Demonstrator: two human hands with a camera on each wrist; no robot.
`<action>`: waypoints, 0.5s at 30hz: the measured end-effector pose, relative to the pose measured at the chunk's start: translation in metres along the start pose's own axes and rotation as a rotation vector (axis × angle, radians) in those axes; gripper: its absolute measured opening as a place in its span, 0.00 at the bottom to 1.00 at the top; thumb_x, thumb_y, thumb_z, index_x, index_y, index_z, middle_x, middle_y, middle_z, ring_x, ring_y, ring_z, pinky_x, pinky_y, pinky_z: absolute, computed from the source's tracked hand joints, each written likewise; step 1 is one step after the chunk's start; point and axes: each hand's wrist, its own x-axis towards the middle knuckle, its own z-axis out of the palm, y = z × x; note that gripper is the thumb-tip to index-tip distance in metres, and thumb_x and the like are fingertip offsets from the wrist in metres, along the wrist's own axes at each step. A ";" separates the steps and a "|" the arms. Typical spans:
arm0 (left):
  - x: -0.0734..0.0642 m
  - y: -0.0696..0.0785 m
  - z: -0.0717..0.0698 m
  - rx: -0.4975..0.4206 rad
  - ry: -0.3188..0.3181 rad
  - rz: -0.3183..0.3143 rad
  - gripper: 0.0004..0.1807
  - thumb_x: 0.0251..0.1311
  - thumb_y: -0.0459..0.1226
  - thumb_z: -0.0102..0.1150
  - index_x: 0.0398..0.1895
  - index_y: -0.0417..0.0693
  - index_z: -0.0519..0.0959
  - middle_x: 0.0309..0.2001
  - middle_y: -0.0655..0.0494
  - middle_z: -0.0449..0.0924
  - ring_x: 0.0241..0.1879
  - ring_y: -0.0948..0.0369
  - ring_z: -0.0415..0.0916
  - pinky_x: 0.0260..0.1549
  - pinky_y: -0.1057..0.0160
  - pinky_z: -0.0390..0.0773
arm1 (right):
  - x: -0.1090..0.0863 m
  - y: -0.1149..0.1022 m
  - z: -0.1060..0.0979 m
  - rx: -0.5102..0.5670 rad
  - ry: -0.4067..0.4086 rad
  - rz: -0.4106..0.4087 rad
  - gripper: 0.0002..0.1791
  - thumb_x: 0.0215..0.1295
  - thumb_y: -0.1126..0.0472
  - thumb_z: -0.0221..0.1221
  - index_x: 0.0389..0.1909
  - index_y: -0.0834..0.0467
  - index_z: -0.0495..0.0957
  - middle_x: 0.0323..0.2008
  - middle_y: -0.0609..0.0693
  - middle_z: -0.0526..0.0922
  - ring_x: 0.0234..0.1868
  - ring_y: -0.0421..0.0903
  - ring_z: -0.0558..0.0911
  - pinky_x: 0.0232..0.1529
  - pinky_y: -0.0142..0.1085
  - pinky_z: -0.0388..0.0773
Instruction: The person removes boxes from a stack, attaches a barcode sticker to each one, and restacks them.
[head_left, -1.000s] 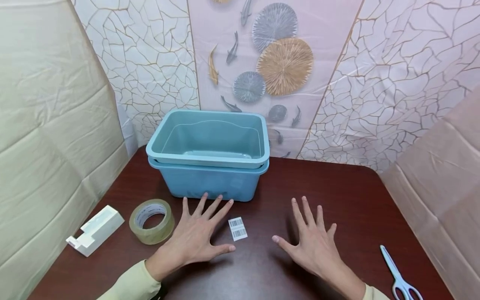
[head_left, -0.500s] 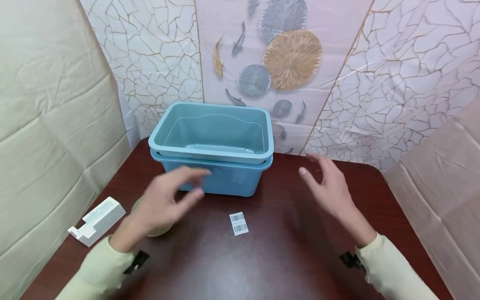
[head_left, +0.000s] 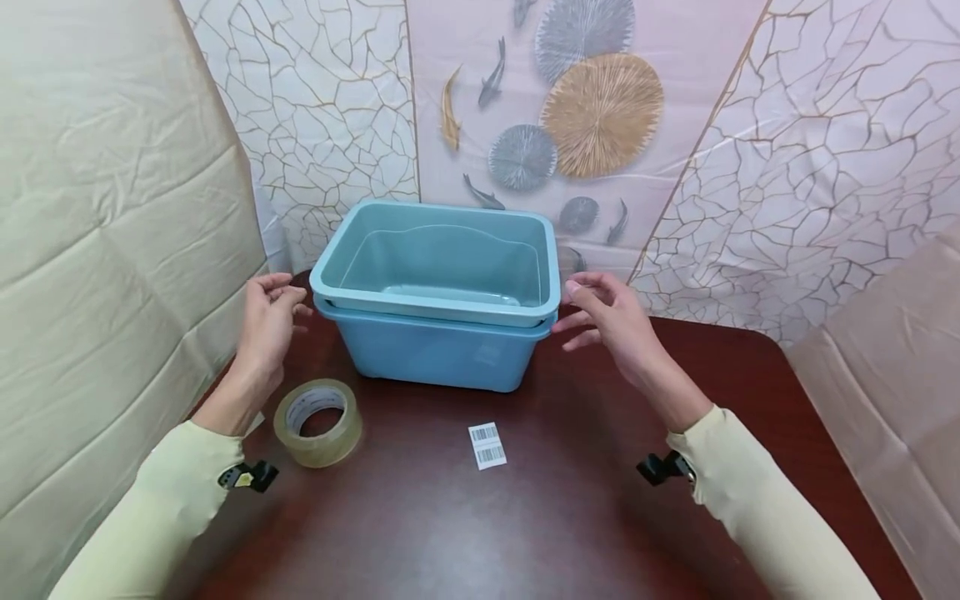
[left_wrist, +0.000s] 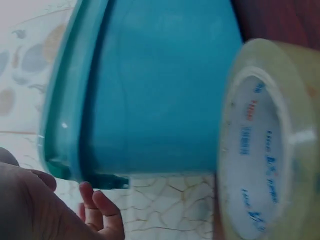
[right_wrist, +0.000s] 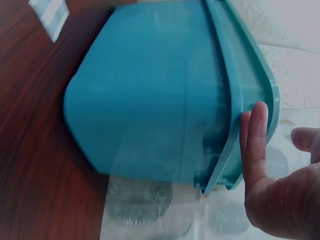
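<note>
Two light-blue plastic bins, one nested in the other, stand at the back of the table; the upper bin (head_left: 435, 250) sits with its rim just above the rim of the lower bin (head_left: 442, 350). My left hand (head_left: 268, 329) is raised off their left end, fingers loosely bent and holding nothing. At the opposite end, my right hand (head_left: 611, 321) has its fingers spread, fingertips right at the rims. In the right wrist view two extended fingers (right_wrist: 257, 135) overlap the rims. The left wrist view shows fingertips (left_wrist: 107, 207) close to the bins' end.
A roll of clear tape (head_left: 318, 450) lies in front of my left forearm. A small label with barcodes (head_left: 487, 446) lies mid-table. Patterned cloth (head_left: 337, 92) hangs right behind the bins, and pale cloth (head_left: 112, 208) walls the left side.
Both hands have risen from flat, spread poses over the table and moved forward and apart to the two ends of the bins. The bins have not moved on the table.
</note>
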 end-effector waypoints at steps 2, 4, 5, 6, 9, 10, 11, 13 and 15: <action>0.004 -0.005 -0.001 -0.030 -0.058 -0.079 0.13 0.81 0.42 0.45 0.63 0.57 0.63 0.48 0.66 0.72 0.37 0.70 0.78 0.36 0.69 0.80 | 0.004 -0.004 0.002 0.002 -0.006 0.040 0.29 0.79 0.49 0.60 0.70 0.62 0.66 0.54 0.56 0.81 0.36 0.46 0.92 0.34 0.41 0.90; 0.006 -0.010 -0.003 -0.049 -0.136 -0.139 0.13 0.83 0.44 0.42 0.64 0.59 0.65 0.49 0.67 0.73 0.40 0.70 0.80 0.37 0.69 0.82 | 0.007 -0.007 0.005 0.011 -0.011 0.084 0.34 0.78 0.50 0.60 0.75 0.63 0.62 0.59 0.59 0.78 0.36 0.45 0.92 0.36 0.41 0.90; 0.007 -0.012 -0.004 -0.081 -0.169 -0.164 0.12 0.83 0.44 0.42 0.64 0.59 0.67 0.49 0.67 0.75 0.40 0.69 0.81 0.38 0.69 0.82 | 0.009 -0.009 0.006 0.013 -0.014 0.101 0.36 0.78 0.50 0.60 0.76 0.64 0.60 0.60 0.60 0.77 0.36 0.45 0.92 0.37 0.41 0.90; 0.007 -0.015 -0.005 -0.117 -0.203 -0.182 0.12 0.84 0.45 0.41 0.63 0.60 0.68 0.48 0.67 0.77 0.41 0.68 0.83 0.39 0.69 0.83 | 0.011 -0.010 0.006 0.017 -0.019 0.115 0.37 0.78 0.51 0.60 0.78 0.64 0.59 0.61 0.61 0.77 0.36 0.44 0.92 0.38 0.41 0.91; 0.008 -0.020 -0.007 -0.265 -0.270 -0.200 0.10 0.84 0.45 0.43 0.61 0.59 0.70 0.46 0.67 0.82 0.42 0.66 0.85 0.44 0.67 0.84 | 0.015 -0.013 0.009 0.029 -0.039 0.138 0.37 0.78 0.52 0.61 0.79 0.63 0.59 0.59 0.59 0.77 0.36 0.46 0.92 0.38 0.43 0.91; 0.008 -0.020 -0.007 -0.331 -0.282 -0.199 0.09 0.84 0.44 0.44 0.60 0.58 0.70 0.46 0.66 0.83 0.41 0.66 0.85 0.45 0.67 0.84 | 0.016 -0.013 0.010 0.030 -0.047 0.141 0.36 0.78 0.53 0.61 0.79 0.63 0.61 0.57 0.58 0.78 0.36 0.47 0.92 0.38 0.43 0.91; 0.008 -0.021 -0.007 -0.390 -0.292 -0.192 0.09 0.83 0.43 0.46 0.60 0.57 0.70 0.45 0.66 0.84 0.40 0.65 0.85 0.45 0.68 0.83 | 0.018 -0.014 0.011 0.028 -0.053 0.142 0.35 0.78 0.54 0.61 0.78 0.63 0.62 0.55 0.56 0.79 0.36 0.47 0.92 0.38 0.44 0.91; 0.007 -0.020 -0.007 -0.473 -0.308 -0.178 0.12 0.82 0.41 0.50 0.62 0.56 0.71 0.46 0.65 0.84 0.39 0.66 0.84 0.45 0.68 0.83 | 0.019 -0.015 0.013 0.016 -0.057 0.149 0.32 0.77 0.56 0.62 0.75 0.62 0.66 0.52 0.55 0.80 0.35 0.47 0.91 0.37 0.44 0.91; 0.006 -0.017 -0.006 -0.524 -0.322 -0.168 0.17 0.79 0.40 0.54 0.67 0.54 0.70 0.47 0.64 0.84 0.38 0.66 0.83 0.44 0.68 0.82 | 0.021 -0.016 0.015 -0.002 -0.049 0.163 0.31 0.76 0.57 0.63 0.74 0.62 0.67 0.51 0.54 0.81 0.33 0.46 0.89 0.36 0.43 0.91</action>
